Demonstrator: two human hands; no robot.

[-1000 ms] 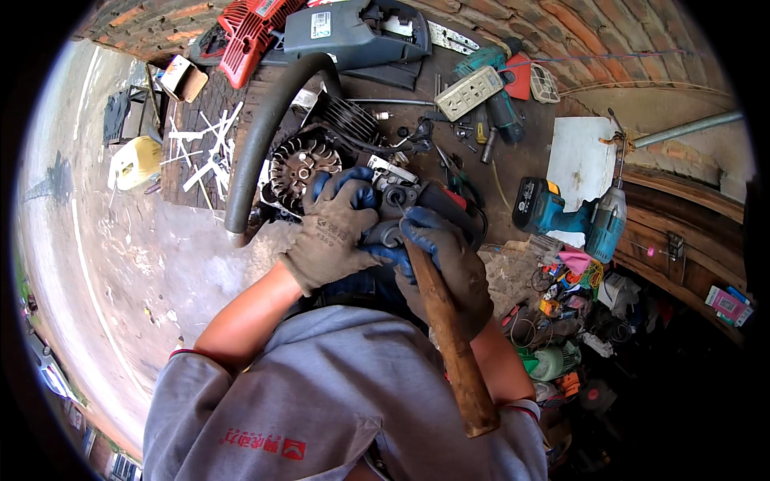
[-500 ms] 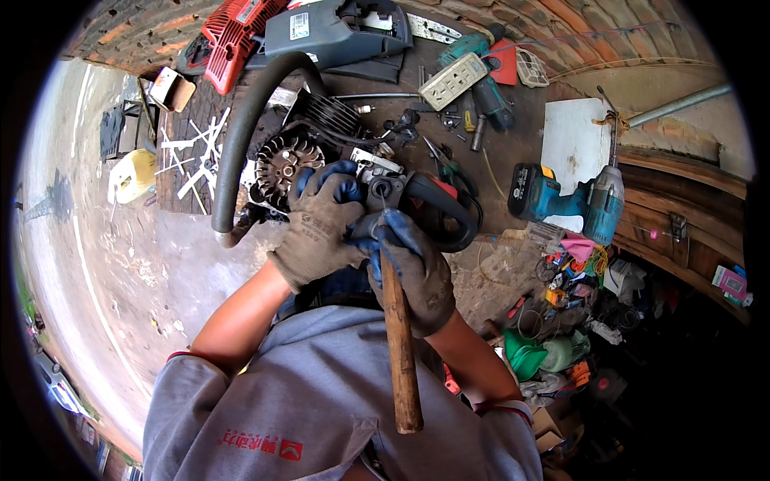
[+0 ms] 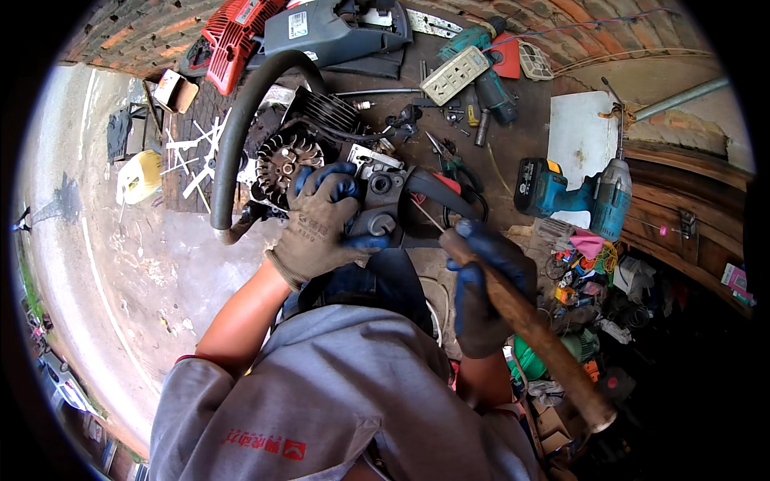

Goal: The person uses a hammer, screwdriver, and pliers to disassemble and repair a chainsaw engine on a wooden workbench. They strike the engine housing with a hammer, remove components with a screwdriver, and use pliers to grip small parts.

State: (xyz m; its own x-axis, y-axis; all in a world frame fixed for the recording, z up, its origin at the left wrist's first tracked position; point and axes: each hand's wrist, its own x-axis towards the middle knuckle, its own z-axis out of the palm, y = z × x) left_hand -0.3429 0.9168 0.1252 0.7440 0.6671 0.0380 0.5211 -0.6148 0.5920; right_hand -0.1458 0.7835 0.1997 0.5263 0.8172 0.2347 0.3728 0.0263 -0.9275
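Aslant; wooden-handled tool (image 3: 529,317) within fingers (image 3: 505,252) of right hand (image 3: 484,298).

Matt brown wooden handle (image 3: 539,335), thin metal shaft (image 3: 429,216)
Grey-brown gloves (image 3: 313,232) look rough-knit; the round finned flywheel (image 3: 290,163) is dull metal.

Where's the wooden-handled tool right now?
In the head view, the wooden-handled tool is right of centre, gripped in the gloved right hand, its thin metal shaft pointing up-left beside the black curved handle.
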